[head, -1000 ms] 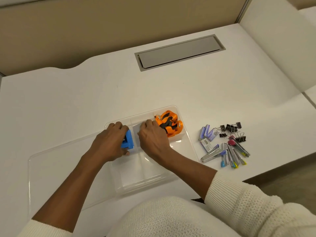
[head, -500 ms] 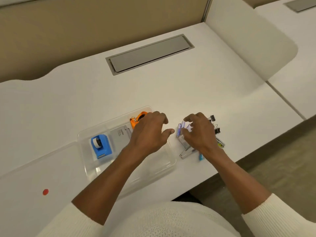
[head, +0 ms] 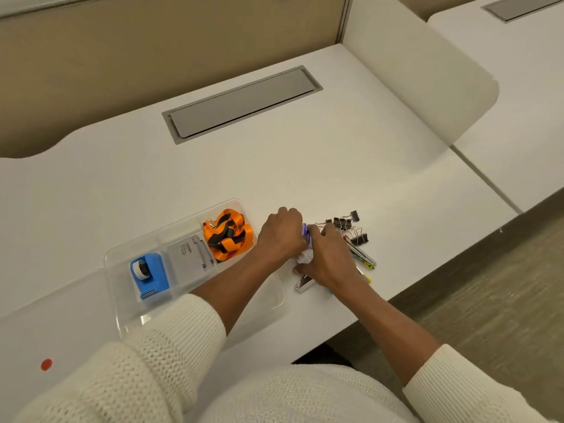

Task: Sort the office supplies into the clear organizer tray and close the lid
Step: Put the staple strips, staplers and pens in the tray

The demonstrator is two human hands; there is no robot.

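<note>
Both hands meet over the loose pile of supplies just right of the clear organizer tray (head: 122,288). The left hand (head: 282,235) reaches across the tray's right end, knuckles up, fingers curled down around a small purple item (head: 306,235). The right hand (head: 328,259) lies beside it, touching it, palm down over the pile with fingers bent onto the same purple piece; how firmly either one grips I cannot tell. A metal stapler-like piece (head: 303,283) pokes out under the right wrist. Black binder clips (head: 346,224) and a few colourful clips (head: 364,261) lie just beyond the right hand.

In the tray, the far row holds a blue tape dispenser (head: 149,274) at left, a grey box (head: 189,257) in the middle and an orange-and-black lanyard (head: 229,233) at right. The clear lid (head: 45,315) lies open to the left, with a red dot (head: 46,364).

The counter (head: 305,154) is white, with a grey cable flap (head: 241,103) and a beige partition (head: 152,56) behind it. Cream knit sleeves (head: 171,346) cover both forearms partway.
</note>
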